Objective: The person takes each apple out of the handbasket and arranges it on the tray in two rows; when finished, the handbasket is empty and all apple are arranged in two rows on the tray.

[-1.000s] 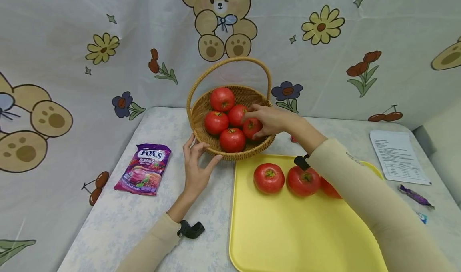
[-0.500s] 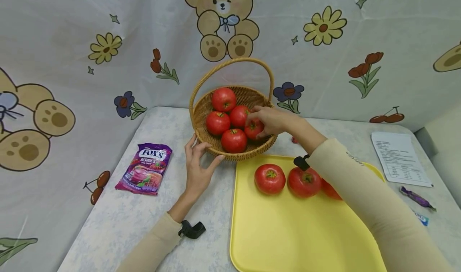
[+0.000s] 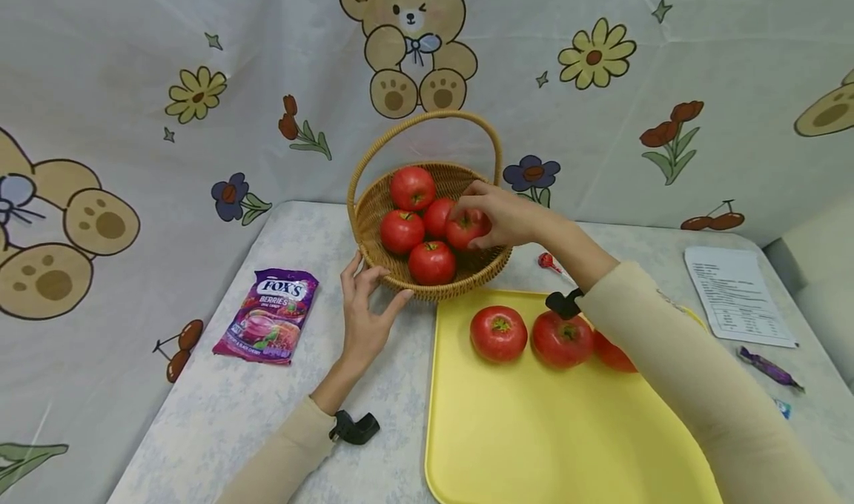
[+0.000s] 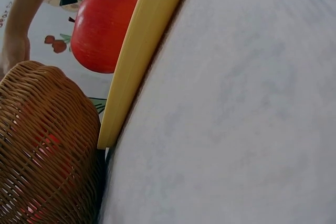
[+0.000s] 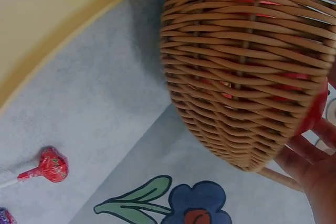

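Note:
A wicker basket [image 3: 467, 285] with an arched handle holds several red apples [image 3: 432, 263]. My right hand [image 3: 510, 215] reaches over its right rim and grips one apple [image 3: 467, 230] between thumb and fingers, a little above the others. In the right wrist view that hand [image 5: 320, 174] shows at the edge beside the basket [image 5: 247, 72], a red apple [image 5: 315, 108] against its fingers. My left hand [image 3: 367, 322] touches the basket's front left side, fingers and thumb spread along the outer wall. The left wrist view shows the basket [image 4: 47, 145] but not the left hand.
A yellow tray [image 3: 534, 430] stands in front of the basket, with apples [image 3: 499, 333] along its far edge, one partly under my right sleeve. A purple candy bag [image 3: 270, 315] lies left. At right are a lollipop [image 3: 547, 260], a printed sheet [image 3: 737, 293] and a purple wrapped candy [image 3: 770, 368].
My right hand has risen slightly with the apple it grips, and the lollipop behind the wrist shows more fully. The left hand stays in place against the basket.

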A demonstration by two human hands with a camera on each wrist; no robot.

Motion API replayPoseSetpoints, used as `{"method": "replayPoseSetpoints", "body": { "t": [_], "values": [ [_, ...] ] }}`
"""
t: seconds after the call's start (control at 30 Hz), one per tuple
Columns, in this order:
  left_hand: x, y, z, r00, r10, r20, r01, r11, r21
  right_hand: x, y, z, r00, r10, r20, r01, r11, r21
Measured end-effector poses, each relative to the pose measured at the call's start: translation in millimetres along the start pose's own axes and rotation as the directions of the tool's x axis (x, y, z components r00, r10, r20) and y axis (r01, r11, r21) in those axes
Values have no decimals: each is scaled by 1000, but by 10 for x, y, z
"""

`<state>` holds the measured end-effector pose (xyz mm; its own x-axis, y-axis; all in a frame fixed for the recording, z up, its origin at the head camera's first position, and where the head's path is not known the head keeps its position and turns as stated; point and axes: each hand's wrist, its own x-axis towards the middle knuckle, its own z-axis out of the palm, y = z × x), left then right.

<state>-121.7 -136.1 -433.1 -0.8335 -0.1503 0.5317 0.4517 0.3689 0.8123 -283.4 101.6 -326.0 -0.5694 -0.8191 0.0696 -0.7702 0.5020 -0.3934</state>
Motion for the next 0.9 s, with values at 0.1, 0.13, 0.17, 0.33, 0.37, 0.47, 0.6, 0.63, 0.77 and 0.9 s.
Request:
{"method": "replayPoseSetpoints", "body": {
  "t": [0.1, 0.13, 0.17, 0.33, 0.37, 0.47, 0.6, 0.63, 0.77, 0.9],
  "values": [
    [-16, 2, 7, 1000, 0, 1, 0, 1000, 1, -81, -47, -67, 998, -15, -65, 15, 1000, -2],
    [-19, 4, 9, 1000, -1, 1, 1, 1000, 0, -119, -69, -99, 996, -22, -87, 23, 1000, 4],
    [-22, 5, 11, 1000, -2, 2, 2, 1000, -2, -165, -91, -133, 993, -32, -111, 33, 999, 6],
    [-5, 8, 21, 1000, 3, 4, -3, 1000, -13, -489, -177, -322, 974, -71, -216, 74, 997, 4],
    [0, 8, 23, 1000, 2, 5, -2, 1000, -15, -574, -183, -351, 971, -67, -230, 70, 998, 2],
    [16, 11, 28, 1000, -2, 4, 2, 1000, -17, -851, -162, -404, 966, -33, -257, 38, 999, 16],
    [29, 8, 29, 1000, -14, 4, 14, 1000, -16, -1287, -105, -411, 957, 65, -284, -54, 997, 47],
    [29, 8, 28, 1000, -15, 5, 15, 1000, -18, -1404, -89, -401, 951, 92, -294, -82, 996, 45],
    [17, 6, 19, 1000, -20, 7, 20, 1000, -22, -1893, 5, -305, 918, 208, -337, -210, 977, 32],
    [2, 9, -1, 1000, -21, 8, 21, 999, -24, -2379, 166, -134, 876, 316, -365, -305, 948, 89]
  ]
}}
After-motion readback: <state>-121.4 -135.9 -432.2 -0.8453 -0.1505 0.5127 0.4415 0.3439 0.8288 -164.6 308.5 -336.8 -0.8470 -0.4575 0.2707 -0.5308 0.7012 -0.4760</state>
